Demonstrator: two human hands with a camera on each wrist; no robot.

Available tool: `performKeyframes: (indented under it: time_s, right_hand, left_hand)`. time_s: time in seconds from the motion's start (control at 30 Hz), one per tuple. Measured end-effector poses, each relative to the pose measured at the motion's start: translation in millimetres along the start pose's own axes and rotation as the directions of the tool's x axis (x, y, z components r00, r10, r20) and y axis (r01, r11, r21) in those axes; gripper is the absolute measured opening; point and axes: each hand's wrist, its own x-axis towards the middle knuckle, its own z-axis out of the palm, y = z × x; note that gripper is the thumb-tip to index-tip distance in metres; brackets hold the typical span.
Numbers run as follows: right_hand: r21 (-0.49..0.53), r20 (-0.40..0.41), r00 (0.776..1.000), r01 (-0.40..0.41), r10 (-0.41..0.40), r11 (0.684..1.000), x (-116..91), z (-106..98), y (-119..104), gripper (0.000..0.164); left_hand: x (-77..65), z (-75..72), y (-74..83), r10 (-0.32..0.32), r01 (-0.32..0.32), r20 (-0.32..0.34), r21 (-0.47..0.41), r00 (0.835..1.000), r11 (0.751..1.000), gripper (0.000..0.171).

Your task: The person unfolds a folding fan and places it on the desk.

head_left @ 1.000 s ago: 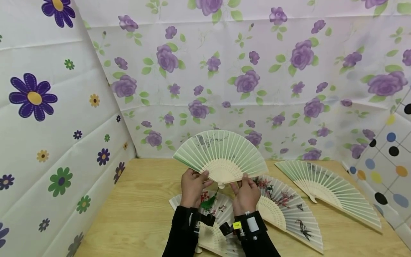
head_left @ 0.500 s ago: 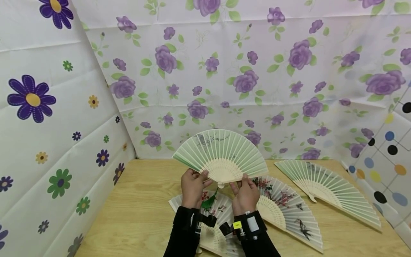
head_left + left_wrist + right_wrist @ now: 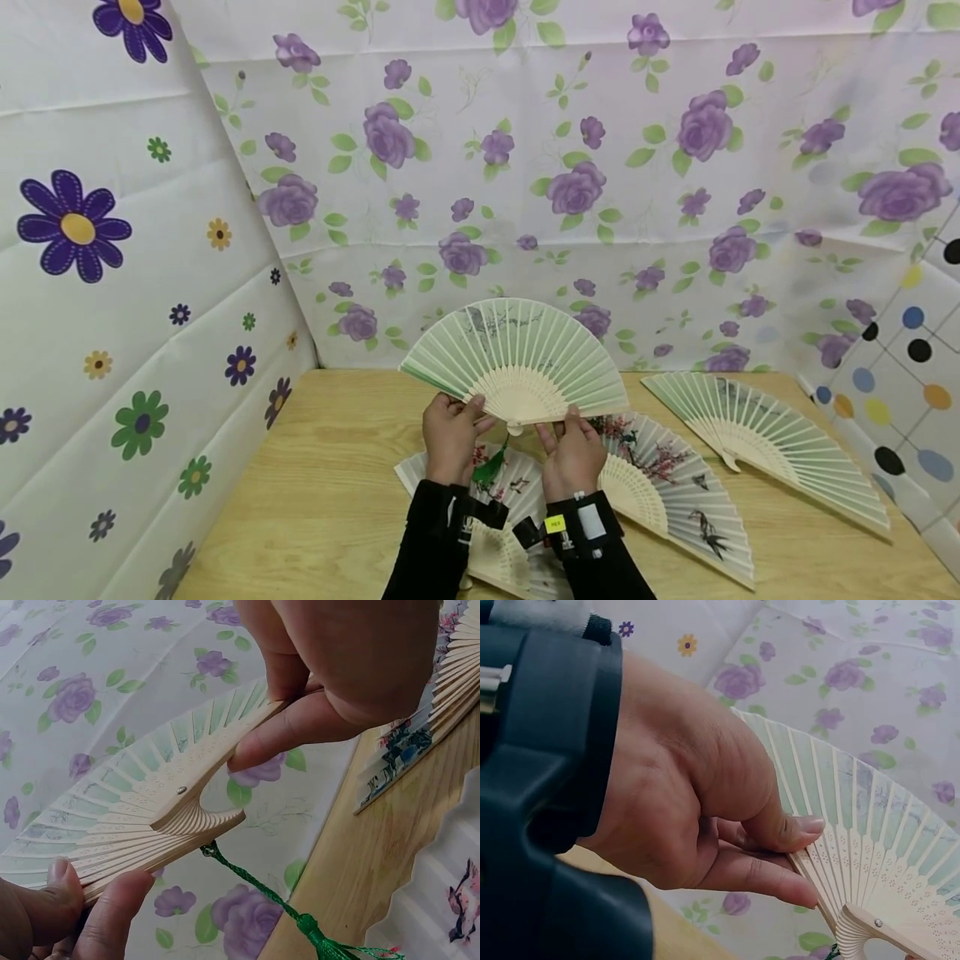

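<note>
A pale green folding fan (image 3: 517, 350), spread into a half circle, is held up above the table. My left hand (image 3: 450, 437) pinches its left outer rib between thumb and fingers. On the other side, my right hand (image 3: 573, 458) pinches the right outer rib, the thumb lying on the front, as the right wrist view shows. Grey branch-like painting marks the leaf. From the fan's pivot end a green tassel (image 3: 322, 941) dangles on a cord (image 3: 255, 881). Below my forearms lies an open white floral fan (image 3: 498, 550), partly covered by them.
Another open fan with pink blossoms and birds (image 3: 690, 475) lies just right of my right hand. Farther right rests a second pale green fan (image 3: 780, 442), also spread. Flowered cloth (image 3: 465, 167) hangs behind the wooden table (image 3: 300, 500) and along its sides.
The held fan has shifted very slightly, its top edge a little higher and its left tip a little farther left. Both hands keep their grip; the fans on the table have not moved.
</note>
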Motion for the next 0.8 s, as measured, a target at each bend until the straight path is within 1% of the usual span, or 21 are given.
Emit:
performKeyframes:
  time_s: [0.17, 0.27, 0.33, 0.43, 0.5, 0.6, 0.8]
  right_hand:
    - [0.013, 0.004, 1.000, 0.004, -0.004, 1.000, -4.4, 2.0, -3.0, 0.021]
    - [0.002, 0.004, 1.000, -0.011, 0.011, 1.000, -4.6, 2.2, -4.0, 0.031]
    - [0.009, 0.013, 0.999, -0.030, 0.030, 0.999, -4.9, 2.1, -5.3, 0.041]
    - [0.042, 0.032, 0.998, -0.059, 0.058, 0.997, -4.8, 2.3, -7.6, 0.049]
    - [0.069, 0.048, 0.997, -0.071, 0.068, 0.995, -4.8, 2.7, -8.4, 0.051]
    - [0.089, 0.059, 0.995, -0.081, 0.076, 0.993, -5.2, 4.5, -8.7, 0.049]
    - [0.095, 0.073, 0.994, -0.087, 0.080, 0.992, -8.2, 7.9, -9.2, 0.051]
  left_hand:
    - [-0.3, 0.1, 0.7, 0.003, -0.003, -0.006, -0.006, 1.000, 1.000, 0.028]
    - [-0.8, 1.6, 0.4, 0.000, -0.001, -0.011, -0.023, 1.000, 1.000, 0.029]
    - [-1.3, 3.4, 0.2, -0.001, 0.000, -0.020, -0.045, 1.000, 0.999, 0.029]
    - [-1.6, 6.1, -0.2, 0.000, -0.003, -0.033, -0.086, 0.999, 0.996, 0.031]
    - [-1.7, 7.0, -0.4, 0.008, -0.012, -0.040, -0.103, 0.999, 0.995, 0.030]
    - [-1.7, 6.9, 0.5, 0.014, -0.019, -0.048, -0.111, 0.999, 0.994, 0.027]
    - [-3.0, 5.4, 3.0, 0.011, -0.018, -0.061, -0.116, 0.998, 0.993, 0.028]
